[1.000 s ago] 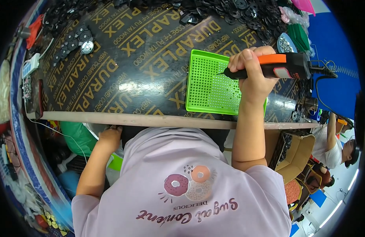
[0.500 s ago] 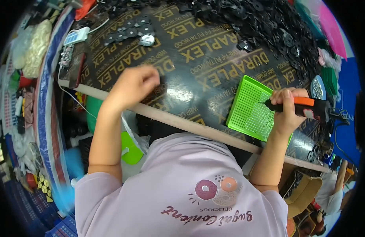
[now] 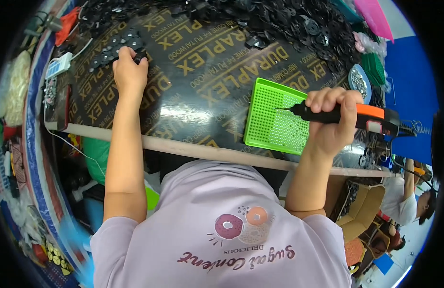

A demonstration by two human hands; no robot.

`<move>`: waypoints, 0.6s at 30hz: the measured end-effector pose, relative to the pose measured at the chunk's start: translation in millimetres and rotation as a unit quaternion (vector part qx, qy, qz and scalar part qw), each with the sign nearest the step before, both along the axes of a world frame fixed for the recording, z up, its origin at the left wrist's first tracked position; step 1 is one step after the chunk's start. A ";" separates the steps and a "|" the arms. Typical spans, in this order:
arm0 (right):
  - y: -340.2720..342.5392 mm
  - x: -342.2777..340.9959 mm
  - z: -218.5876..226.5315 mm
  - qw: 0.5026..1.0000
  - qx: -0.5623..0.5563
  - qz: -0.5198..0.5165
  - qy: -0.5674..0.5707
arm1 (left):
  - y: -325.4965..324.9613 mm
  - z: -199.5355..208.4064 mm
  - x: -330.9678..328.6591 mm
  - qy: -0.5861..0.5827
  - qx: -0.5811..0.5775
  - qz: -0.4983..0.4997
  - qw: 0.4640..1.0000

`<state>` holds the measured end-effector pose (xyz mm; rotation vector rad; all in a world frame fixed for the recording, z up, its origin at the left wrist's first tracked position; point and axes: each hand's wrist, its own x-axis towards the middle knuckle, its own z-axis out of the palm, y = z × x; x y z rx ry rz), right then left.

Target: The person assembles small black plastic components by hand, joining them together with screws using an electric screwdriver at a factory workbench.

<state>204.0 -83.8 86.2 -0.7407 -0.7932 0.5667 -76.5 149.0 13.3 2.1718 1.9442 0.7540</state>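
My left hand (image 3: 129, 72) is at the far left of the table, its fingers closed round a small black round part (image 3: 141, 57). Just beyond the fingers lies a group of several black discs (image 3: 115, 47) with pale centres. An electric screwdriver (image 3: 366, 116), black with an orange strip, is gripped in my right hand (image 3: 333, 117). Its thin bit points left, over a bright green perforated tray (image 3: 251, 126). Small screws (image 3: 294, 130) fill holes in part of the tray. My fingers hide much of the black part.
A heap of black plastic parts (image 3: 299, 29) spreads along the far side. A blue dish of small metal pieces (image 3: 359, 79) stands right of the tray. A white power strip (image 3: 59, 66) and a phone (image 3: 64, 106) lie at the left. A cord trails from the screwdriver. Other people sit at lower right.
My left hand has moved away from me to the disc group and closed on a part there. The screwdriver is now higher, its bit over the tray's middle. The whole view has shifted.
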 end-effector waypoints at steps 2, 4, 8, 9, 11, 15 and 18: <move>-0.5 -1.8 1.7 1.000 0.008 0.008 0.009 | -20.0 3.4 10.2 -0.064 0.006 -0.075 0.995; 2.0 -6.8 2.5 1.000 0.015 0.018 0.002 | -51.1 7.6 29.4 -0.148 0.019 -0.192 0.970; 12.9 -23.2 1.6 0.996 0.044 0.080 -0.008 | -128.5 11.5 72.9 -0.402 -0.435 -0.278 0.756; 17.0 -28.5 0.5 0.995 0.045 0.090 -0.019 | -137.0 3.4 77.8 -0.430 -0.496 -0.275 0.703; 26.1 -39.4 -5.4 0.992 0.065 0.109 -0.015 | -144.7 -5.2 82.4 -0.442 -0.519 -0.253 0.687; 37.1 -53.7 -19.1 0.989 0.073 0.125 -0.034 | -146.1 -7.5 82.8 -0.470 -0.507 -0.224 0.687; 38.0 -60.4 -20.6 0.989 0.060 0.124 -0.052 | -142.9 -7.3 83.2 -0.470 -0.512 -0.227 0.682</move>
